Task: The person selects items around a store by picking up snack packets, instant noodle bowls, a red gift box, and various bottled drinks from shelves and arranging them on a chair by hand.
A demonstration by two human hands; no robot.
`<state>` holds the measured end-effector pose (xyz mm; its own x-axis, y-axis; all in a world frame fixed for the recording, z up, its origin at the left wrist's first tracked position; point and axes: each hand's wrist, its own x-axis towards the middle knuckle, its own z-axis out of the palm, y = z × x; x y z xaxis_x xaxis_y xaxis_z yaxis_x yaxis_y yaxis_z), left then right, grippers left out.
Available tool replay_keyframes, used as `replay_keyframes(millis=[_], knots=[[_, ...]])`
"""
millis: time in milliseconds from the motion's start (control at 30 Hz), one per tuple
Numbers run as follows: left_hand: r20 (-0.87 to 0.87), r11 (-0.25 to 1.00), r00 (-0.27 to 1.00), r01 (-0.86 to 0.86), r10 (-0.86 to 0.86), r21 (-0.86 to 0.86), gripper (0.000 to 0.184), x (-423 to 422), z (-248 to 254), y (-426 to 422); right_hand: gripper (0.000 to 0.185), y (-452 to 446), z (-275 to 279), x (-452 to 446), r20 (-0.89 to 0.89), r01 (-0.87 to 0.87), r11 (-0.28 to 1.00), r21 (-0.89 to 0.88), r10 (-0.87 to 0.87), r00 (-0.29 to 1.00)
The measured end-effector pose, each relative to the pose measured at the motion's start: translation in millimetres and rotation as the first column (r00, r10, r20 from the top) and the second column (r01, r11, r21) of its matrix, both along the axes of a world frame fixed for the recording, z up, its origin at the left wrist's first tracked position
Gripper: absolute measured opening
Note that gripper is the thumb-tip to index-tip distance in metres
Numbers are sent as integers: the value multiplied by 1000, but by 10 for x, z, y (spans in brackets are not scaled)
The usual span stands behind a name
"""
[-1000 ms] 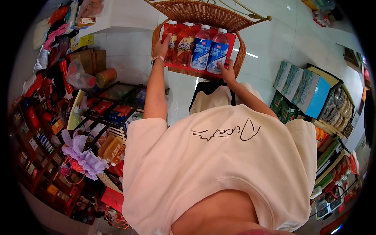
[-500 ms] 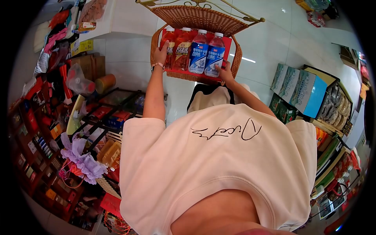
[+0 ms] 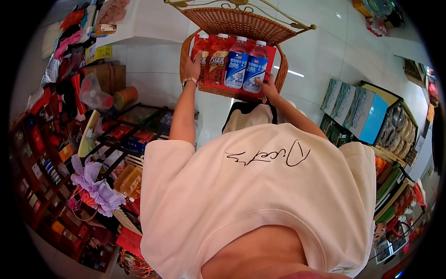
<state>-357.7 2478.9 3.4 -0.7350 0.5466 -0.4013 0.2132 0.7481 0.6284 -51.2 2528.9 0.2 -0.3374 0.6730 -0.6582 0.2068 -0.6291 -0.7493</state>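
Four bottles stand in a row on a red box (image 3: pixel 271 52) on the seat of a wicker chair (image 3: pixel 239 22). Two amber drink bottles (image 3: pixel 217 60) are on the left, two blue-labelled drink bottles (image 3: pixel 236 65) on the right; all have white caps. My left hand (image 3: pixel 192 69) is closed against the left side of the outermost amber bottle, covering part of it. At the box's near right corner my right hand (image 3: pixel 266 86) grips the edge, its thumb beside the outermost blue-labelled bottle. Some of its fingers are hidden.
Pale floor tiles (image 3: pixel 306 56) surround the chair. To the right are blue-and-white cartons (image 3: pixel 357 109). A black rack (image 3: pixel 139 114), a brown cardboard box (image 3: pixel 109 76) and purple wrapping (image 3: pixel 95 188) stand on the left. A white table (image 3: pixel 148 23) is at upper left.
My left hand has shifted slightly down and inward over the outermost amber bottle. My right hand stays at the corner of the red box. The bottles look almost unmoved.
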Motion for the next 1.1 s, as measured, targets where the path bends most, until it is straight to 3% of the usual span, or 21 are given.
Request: replay_keyframes(millis=[100,200,233,333,400,467,533,600,667,733,767,867,900,933,1000,1100], knots=[[-42,997,997,68,-66,45,68,82,-2,-107,62,-4,-2,18,16,-22,999,28,21,1000],[-392,996,919,74,-51,43,63,281,-146,-305,62,-14,-110,1,-31,15,999,52,-14,999],[-407,997,912,71,-58,17,63,348,-188,-399,62,-16,-130,0,-24,16,998,54,-15,1000],[-472,981,881,93,-1,172,59,642,-191,-757,63,-18,-137,-16,-17,0,999,44,1,1000],[-269,961,961,15,62,275,61,891,-89,-1045,67,-3,-111,12,-29,-30,999,13,30,999],[-21,972,987,-154,160,178,63,1108,-223,-1432,64,8,-89,21,-23,-32,997,63,34,999],[-83,999,996,-43,43,-4,63,1303,-514,-1975,63,-10,-193,33,-51,-41,994,100,47,998],[57,984,998,-9,20,-181,60,1501,-870,-2575,65,-1,-191,47,-37,-66,992,110,70,997],[415,953,887,-83,205,-292,54,1696,-1019,-3017,67,0,-374,76,-23,-91,987,133,95,995],[507,933,802,-165,316,-320,50,1930,-773,-3175,69,-3,-435,80,15,-119,982,144,118,993],[457,962,876,-27,153,-270,46,2006,-793,-3323,70,-7,-393,61,48,-115,987,114,111,993],[355,984,922,-109,154,-142,41,2257,-1253,-3704,69,-45,-411,50,-3,-72,987,145,73,997],[249,993,967,-24,51,-111,38,2309,-1437,-3806,69,-67,-390,41,22,-79,986,144,77,997],[281,988,953,-79,113,-130,37,2302,-1461,-3780,68,-57,-386,29,45,-87,985,150,81,996],[348,967,907,-186,237,-174,36,2333,-1348,-3687,67,-76,-294,33,105,-123,980,155,108,989],[375,974,902,-224,213,-14,37,2262,-762,-3435,66,-86,-179,23,145,-188,968,166,164,976]])
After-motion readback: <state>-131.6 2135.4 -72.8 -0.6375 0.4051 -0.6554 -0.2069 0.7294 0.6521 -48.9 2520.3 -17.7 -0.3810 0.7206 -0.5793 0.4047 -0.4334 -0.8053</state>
